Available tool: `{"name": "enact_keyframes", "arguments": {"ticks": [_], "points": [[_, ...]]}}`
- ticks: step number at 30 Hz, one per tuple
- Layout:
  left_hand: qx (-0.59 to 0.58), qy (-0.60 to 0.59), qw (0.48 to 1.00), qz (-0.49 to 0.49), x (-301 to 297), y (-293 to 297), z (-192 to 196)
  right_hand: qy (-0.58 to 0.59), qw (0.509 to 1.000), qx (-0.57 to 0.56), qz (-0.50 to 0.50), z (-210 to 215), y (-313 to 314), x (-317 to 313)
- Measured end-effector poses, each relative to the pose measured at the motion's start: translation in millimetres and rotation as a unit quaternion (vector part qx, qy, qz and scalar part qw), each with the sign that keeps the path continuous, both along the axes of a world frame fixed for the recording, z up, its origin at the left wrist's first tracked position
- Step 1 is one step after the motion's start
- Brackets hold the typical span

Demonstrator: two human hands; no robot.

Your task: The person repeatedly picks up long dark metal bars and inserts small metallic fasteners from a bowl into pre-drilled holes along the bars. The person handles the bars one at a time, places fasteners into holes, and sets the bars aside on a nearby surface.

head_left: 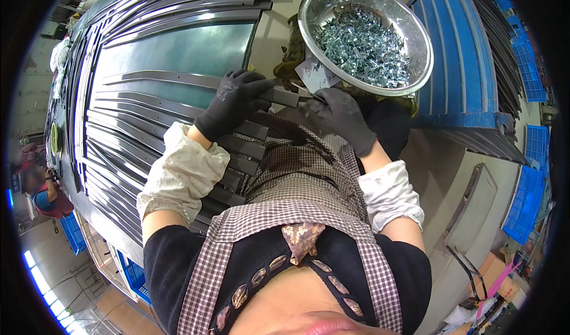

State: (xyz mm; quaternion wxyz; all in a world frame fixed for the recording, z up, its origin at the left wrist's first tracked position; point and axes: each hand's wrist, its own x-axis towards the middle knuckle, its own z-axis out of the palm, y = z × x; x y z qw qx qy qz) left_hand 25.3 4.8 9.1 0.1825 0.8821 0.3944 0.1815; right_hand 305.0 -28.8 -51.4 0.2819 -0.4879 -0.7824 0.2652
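My left hand (pixel 233 102), in a black work glove, is closed around a long dark metal strip (pixel 282 96) near its right end. That end sticks out past my fingers, over my lap. Just beyond it is my right hand (pixel 341 120), gloved the same way, with its fingers pinched together close to the strip's tip. Whatever those fingers hold is too small to make out. A steel basin (pixel 426 68) in front of me, to the right, holds a heap of small shiny metal clips (pixel 368 47). A paper card (pixel 317 75) with handwriting lies against the basin's near side.
Many more dark strips (pixel 136 118) lie side by side on the green-topped table (pixel 178 50) to my left. A blue metal bin (pixel 454 50) stands at the right, with blue crates (pixel 522 204) beyond. Another person (pixel 47 195) is at the far left.
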Motion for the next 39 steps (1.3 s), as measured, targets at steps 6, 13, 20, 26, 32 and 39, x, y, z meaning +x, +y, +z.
{"name": "enact_keyframes", "arguments": {"ticks": [6,13,20,26,32,39], "points": [[0.021,-0.013,1.000,0.013,-5,4,-12,0.021,0.999,0.001,0.027,6,-27,22],[0.014,0.000,1.000,-0.012,-5,3,-6,-0.075,0.995,0.049,0.045,9,-18,12],[0.004,-0.012,1.000,-0.021,-5,3,-6,-0.153,0.986,0.049,0.049,35,-21,-16],[-0.099,-0.126,0.984,0.079,-39,16,-8,-0.042,0.998,0.053,0.009,12,-18,49],[0.076,0.071,0.966,0.237,-167,51,-22,-0.126,0.986,0.001,-0.114,22,26,94],[-0.067,0.140,0.914,0.374,-169,-2,8,-0.307,0.935,-0.017,-0.179,9,82,102]]}}
